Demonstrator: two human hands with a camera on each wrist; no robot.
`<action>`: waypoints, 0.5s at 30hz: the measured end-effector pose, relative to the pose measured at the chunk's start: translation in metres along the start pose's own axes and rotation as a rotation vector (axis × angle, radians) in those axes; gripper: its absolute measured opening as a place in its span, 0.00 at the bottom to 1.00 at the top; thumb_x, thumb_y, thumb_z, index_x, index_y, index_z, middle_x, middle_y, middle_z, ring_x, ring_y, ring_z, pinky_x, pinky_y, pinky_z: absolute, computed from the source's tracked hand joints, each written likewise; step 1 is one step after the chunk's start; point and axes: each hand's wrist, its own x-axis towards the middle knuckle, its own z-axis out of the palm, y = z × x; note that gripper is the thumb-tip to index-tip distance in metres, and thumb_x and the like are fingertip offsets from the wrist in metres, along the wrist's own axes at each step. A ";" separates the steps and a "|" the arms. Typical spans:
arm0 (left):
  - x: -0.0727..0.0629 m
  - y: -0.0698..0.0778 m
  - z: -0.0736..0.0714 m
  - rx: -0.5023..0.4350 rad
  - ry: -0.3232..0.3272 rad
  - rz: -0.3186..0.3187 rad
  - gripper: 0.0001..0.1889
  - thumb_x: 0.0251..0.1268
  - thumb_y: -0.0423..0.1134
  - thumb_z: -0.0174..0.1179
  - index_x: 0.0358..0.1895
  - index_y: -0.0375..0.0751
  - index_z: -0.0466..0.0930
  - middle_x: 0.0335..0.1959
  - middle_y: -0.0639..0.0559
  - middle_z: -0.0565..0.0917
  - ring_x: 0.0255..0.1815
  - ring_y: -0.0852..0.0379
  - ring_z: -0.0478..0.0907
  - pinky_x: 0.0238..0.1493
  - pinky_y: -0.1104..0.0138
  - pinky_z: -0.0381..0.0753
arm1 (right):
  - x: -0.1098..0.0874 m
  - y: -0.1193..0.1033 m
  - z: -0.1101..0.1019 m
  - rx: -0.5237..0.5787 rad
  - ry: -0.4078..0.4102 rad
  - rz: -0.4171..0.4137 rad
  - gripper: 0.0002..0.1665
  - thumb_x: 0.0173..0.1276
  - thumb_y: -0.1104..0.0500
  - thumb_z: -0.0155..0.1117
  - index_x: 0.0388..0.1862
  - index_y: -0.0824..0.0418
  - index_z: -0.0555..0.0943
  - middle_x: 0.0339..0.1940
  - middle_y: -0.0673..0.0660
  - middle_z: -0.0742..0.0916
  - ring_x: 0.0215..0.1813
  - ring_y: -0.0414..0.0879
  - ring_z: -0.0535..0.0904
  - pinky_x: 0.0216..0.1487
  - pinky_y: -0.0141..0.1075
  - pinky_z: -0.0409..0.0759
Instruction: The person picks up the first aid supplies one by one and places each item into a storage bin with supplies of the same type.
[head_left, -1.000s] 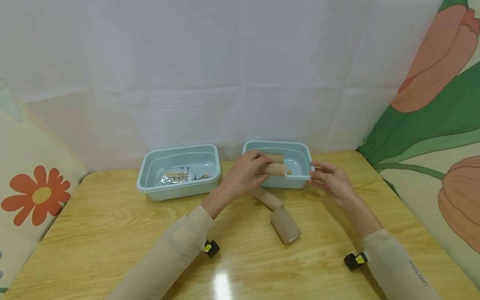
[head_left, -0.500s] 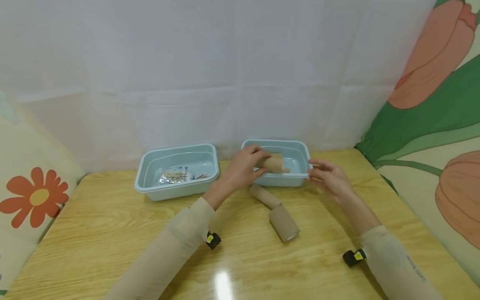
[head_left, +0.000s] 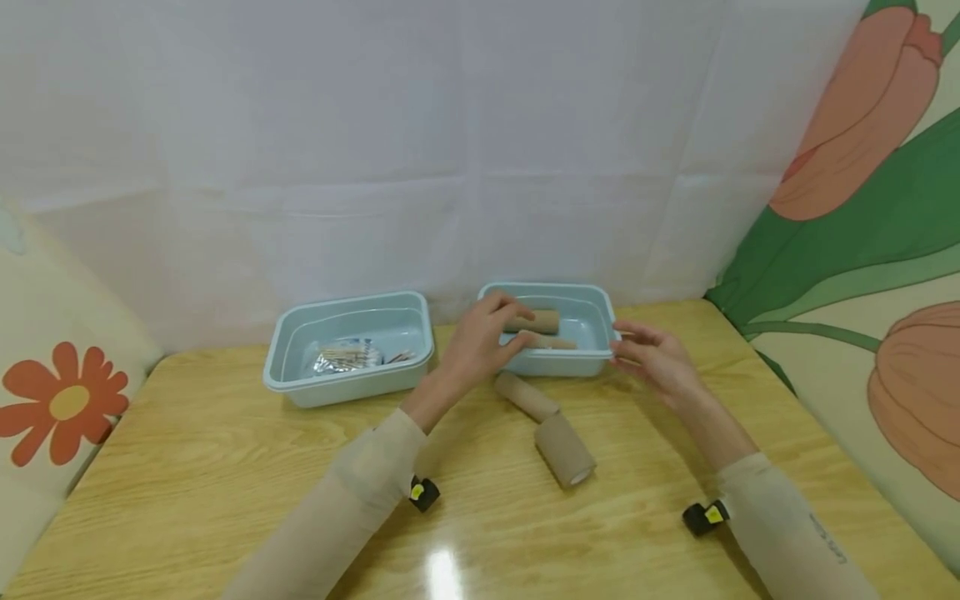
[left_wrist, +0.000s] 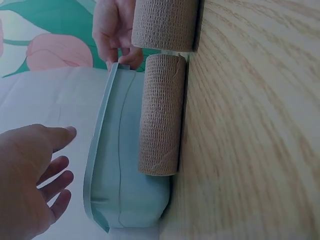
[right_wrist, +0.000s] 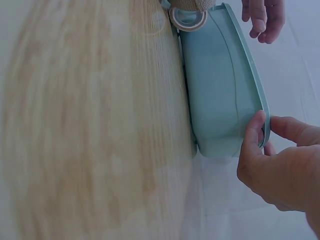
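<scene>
My left hand (head_left: pixel 480 337) hovers over the left end of the right-hand light blue plastic basin (head_left: pixel 600 321). Its fingers are loosely spread and hold nothing, as the left wrist view shows. Beneath it in the basin lies a tan bandage roll (head_left: pixel 542 322), with another tan piece (head_left: pixel 553 342) partly hidden by the front wall. My right hand (head_left: pixel 660 358) pinches the basin's right rim between thumb and fingers, plain in the right wrist view. In front of the basin, a narrow bandage roll (left_wrist: pixel 162 115) and a wider bandage roll (head_left: pixel 565 452) lie end to end on the table.
A second light blue basin (head_left: pixel 423 333) stands to the left, holding a clear packet of cotton swabs (head_left: pixel 348 356) and a few loose sticks (head_left: pixel 400 357). A white cloth (head_left: pixel 337 167) hangs behind the wooden table (head_left: pixel 247 467). Flower-printed panels (head_left: pixel 840 250) flank both sides.
The tan roll in my left hand has gone down into the right-hand basin, and the fingers have let go. My right hand has stayed on the rim.
</scene>
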 end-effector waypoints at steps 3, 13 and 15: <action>-0.003 0.001 -0.001 0.025 0.025 0.047 0.13 0.66 0.38 0.71 0.51 0.39 0.85 0.50 0.45 0.79 0.47 0.49 0.78 0.45 0.57 0.78 | 0.000 0.001 0.000 0.001 -0.004 0.001 0.33 0.73 0.72 0.62 0.74 0.75 0.64 0.51 0.60 0.78 0.45 0.45 0.83 0.61 0.43 0.77; -0.012 0.006 -0.008 0.124 0.064 0.148 0.09 0.68 0.39 0.69 0.47 0.40 0.86 0.47 0.46 0.81 0.43 0.48 0.79 0.44 0.54 0.78 | -0.003 -0.002 0.000 -0.005 -0.010 0.003 0.34 0.72 0.70 0.64 0.74 0.75 0.64 0.53 0.61 0.77 0.45 0.44 0.83 0.64 0.45 0.74; -0.014 0.008 -0.009 0.128 0.061 0.155 0.08 0.69 0.39 0.68 0.46 0.40 0.86 0.46 0.47 0.81 0.43 0.49 0.79 0.44 0.54 0.78 | -0.002 -0.002 0.000 -0.002 -0.009 0.007 0.34 0.72 0.71 0.64 0.73 0.75 0.64 0.53 0.61 0.77 0.45 0.44 0.83 0.64 0.44 0.74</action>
